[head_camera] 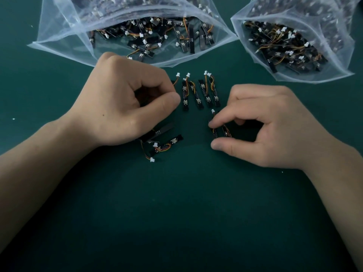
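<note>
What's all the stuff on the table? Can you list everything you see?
bags: two, clear plastic, open, along the top, both full of black strips with wires.
row of strips: four, black with orange wires and white plugs, side by side between the hands.
loose strips: about three, black, jumbled by the left wrist.
pair of strips: two, black, under the right hand's fingers.
held strip: one, mostly hidden, white plug and orange wire poking out.
table: one, dark green, under everything.
left hand: curled, pinching the held strip.
right hand: forefinger and thumb pinching the pair of strips.
</note>
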`<state>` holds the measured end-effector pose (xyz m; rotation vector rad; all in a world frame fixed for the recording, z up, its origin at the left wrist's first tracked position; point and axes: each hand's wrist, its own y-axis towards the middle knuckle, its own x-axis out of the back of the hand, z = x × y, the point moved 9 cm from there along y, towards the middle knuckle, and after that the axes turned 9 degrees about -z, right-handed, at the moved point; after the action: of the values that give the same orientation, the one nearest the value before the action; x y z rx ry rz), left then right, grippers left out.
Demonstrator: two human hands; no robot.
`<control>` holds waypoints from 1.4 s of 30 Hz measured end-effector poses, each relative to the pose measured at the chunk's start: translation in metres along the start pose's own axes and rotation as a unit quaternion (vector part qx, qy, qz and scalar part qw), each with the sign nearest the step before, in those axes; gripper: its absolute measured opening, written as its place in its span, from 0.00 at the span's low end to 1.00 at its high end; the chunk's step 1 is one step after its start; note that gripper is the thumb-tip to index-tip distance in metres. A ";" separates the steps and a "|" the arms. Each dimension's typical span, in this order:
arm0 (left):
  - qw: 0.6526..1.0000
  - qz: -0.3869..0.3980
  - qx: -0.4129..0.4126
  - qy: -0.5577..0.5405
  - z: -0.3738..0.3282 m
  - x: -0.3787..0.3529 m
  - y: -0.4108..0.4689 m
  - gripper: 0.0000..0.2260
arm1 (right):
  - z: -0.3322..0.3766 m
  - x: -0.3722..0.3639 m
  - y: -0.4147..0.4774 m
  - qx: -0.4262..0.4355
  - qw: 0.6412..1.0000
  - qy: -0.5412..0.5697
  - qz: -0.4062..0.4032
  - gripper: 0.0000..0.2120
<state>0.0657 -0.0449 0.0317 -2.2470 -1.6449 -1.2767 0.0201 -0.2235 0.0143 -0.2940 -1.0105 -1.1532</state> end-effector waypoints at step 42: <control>0.990 0.111 -0.063 -0.057 -0.010 -0.009 -0.001 0.08 | 0.067 -0.025 0.007 0.120 0.973 -0.198 -0.021 0.10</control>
<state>0.0588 -0.0566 0.0316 -2.5355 -1.3312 -1.2499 -0.0093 -0.1610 0.0338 -0.3162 -1.4999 -1.0178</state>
